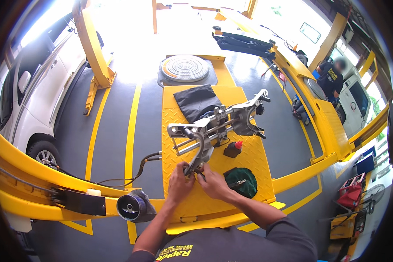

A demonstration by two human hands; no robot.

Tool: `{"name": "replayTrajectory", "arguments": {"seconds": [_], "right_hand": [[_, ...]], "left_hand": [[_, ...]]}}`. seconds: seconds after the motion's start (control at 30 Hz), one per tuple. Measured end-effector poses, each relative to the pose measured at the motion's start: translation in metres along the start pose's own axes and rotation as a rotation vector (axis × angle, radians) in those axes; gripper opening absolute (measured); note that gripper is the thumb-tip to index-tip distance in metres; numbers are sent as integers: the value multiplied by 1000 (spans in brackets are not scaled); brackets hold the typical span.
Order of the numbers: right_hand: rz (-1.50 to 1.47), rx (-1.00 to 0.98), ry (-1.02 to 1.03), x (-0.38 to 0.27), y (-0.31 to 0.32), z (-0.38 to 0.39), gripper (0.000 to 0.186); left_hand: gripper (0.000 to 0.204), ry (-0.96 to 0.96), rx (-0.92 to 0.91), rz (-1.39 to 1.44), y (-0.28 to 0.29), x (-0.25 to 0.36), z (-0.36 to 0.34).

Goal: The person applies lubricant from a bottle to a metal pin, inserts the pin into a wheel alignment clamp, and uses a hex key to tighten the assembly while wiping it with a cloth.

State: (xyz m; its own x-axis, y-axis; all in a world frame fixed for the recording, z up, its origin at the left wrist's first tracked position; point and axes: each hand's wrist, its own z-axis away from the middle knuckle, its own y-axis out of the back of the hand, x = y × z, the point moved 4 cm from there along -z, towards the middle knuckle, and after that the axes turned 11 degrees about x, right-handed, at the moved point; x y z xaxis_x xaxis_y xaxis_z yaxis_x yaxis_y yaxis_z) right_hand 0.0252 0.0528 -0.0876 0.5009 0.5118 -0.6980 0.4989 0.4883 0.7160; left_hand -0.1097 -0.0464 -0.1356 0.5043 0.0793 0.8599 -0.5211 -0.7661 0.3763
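Where a silver-metal frame is jutting near, the left hand is gripping it. The right hand is too.

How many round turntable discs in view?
2: the near disc beyond the black cloth, and the other disc on the right-hand yellow ramp, by the co-worker. More may be hidden.

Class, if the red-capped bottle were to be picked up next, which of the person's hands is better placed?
Probably the right hand: the red-capped bottle is beyond it, to its right, while the left hand is farther off. Both hands are at the lower end of the wheel clamp, though.
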Motion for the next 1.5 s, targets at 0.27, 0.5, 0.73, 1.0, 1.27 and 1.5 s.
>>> {"name": "replayTrajectory", "arguments": {"seconds": [0.27, 0.5, 0.73, 1.0, 1.27, 1.5], "right_hand": [[34, -56, -52, -9, 4, 7, 32], [47, -65, -63, -13, 5, 9, 33], [30, -25, -63, -3, -7, 0, 31], [21, 15, -44, -4, -6, 0, 31], [40, -15, -45, -8, 3, 8, 30], [69, -56, -47, -11, 6, 12, 34]], "left_hand": [[48, -18, 14, -5, -1, -5, 0], [48, -39, 6, -3, -1, -5, 2], [47, -12, -21, -54, -2, -1, 1], [47, -13, -26, -29, -2, -2, 0], [46, -27, 3, -39, -2, 0, 0], [46, -7, -4, -25, -2, -4, 3]]}}
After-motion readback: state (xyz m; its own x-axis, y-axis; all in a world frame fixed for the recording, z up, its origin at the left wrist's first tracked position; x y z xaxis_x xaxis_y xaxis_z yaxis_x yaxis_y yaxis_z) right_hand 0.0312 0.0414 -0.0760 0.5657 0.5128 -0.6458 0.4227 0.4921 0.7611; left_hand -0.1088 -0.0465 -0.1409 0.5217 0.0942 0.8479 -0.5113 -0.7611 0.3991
